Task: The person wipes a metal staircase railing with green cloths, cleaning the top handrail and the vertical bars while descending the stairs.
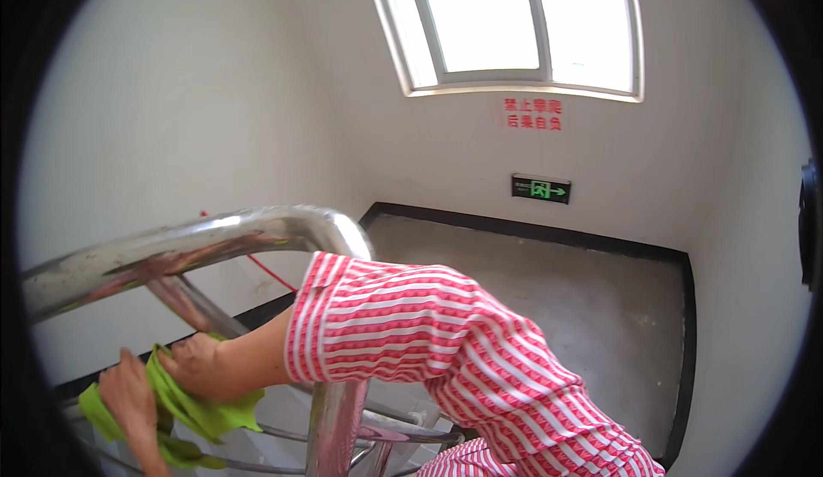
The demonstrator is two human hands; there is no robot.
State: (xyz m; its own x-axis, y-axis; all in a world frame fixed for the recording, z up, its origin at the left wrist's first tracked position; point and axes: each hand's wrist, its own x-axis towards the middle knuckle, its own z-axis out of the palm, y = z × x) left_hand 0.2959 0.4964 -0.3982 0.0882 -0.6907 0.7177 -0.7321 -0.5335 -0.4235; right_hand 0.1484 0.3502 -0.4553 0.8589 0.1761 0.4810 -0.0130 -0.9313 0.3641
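A lime-green cloth [186, 406] is bunched around the thin metal bars of a stainless-steel stair railing [341, 419] at lower left. My right hand [199, 364] grips its upper part, the arm in a red-and-white striped sleeve reaching across in front of the railing post. Just left of it, my left hand [128, 390] holds the other part of the cloth, its fingers slightly blurred. Some of the cloth hangs below the hands, against a lower bar. Above both hands runs the thick polished handrail [212, 239], which bends downward at its right end.
Beyond the railing lies a grey concrete landing [578, 310] edged by a black skirting band [476, 221]. A sliding window [488, 27], red wall writing [532, 114] and a green exit sign [541, 189] are on the far wall. A red line [270, 271] shows behind the handrail.
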